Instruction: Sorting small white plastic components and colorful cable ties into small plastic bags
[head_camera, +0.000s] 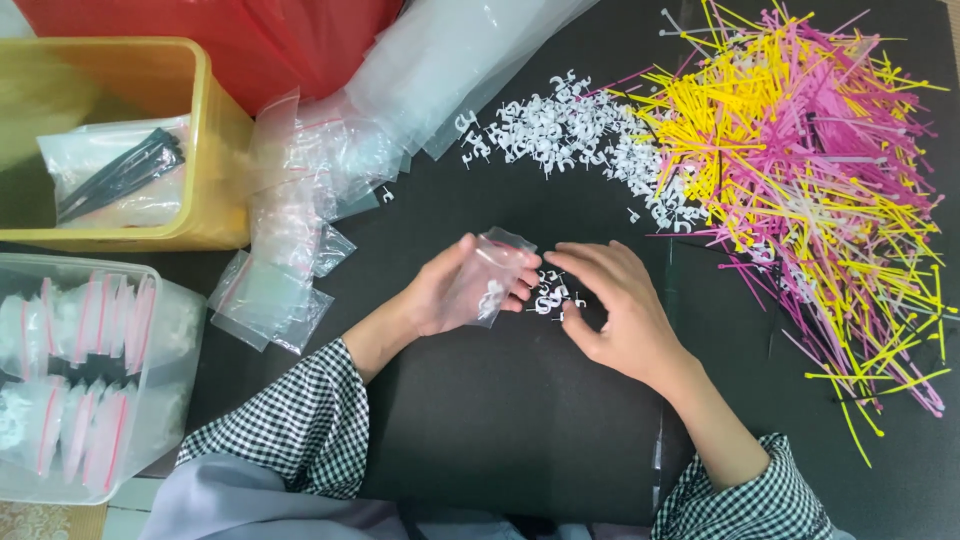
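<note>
Fingers of the left hand (450, 290) are curled round a small clear zip bag (490, 280), holding it open-end up with a few white clips already inside. Right hand (610, 310) sits palm down just beside it, fingers loosely bent over a little cluster of white cable clips (550, 295) on the black table (500, 420); can't tell if it's actually pinching one. Bigger heap of clips (570, 135) lies farther off, with pink and yellow zip ties (810, 170) piled to the right. Empty bags (290, 230) sit left, by a yellow bin (215, 140).
</note>
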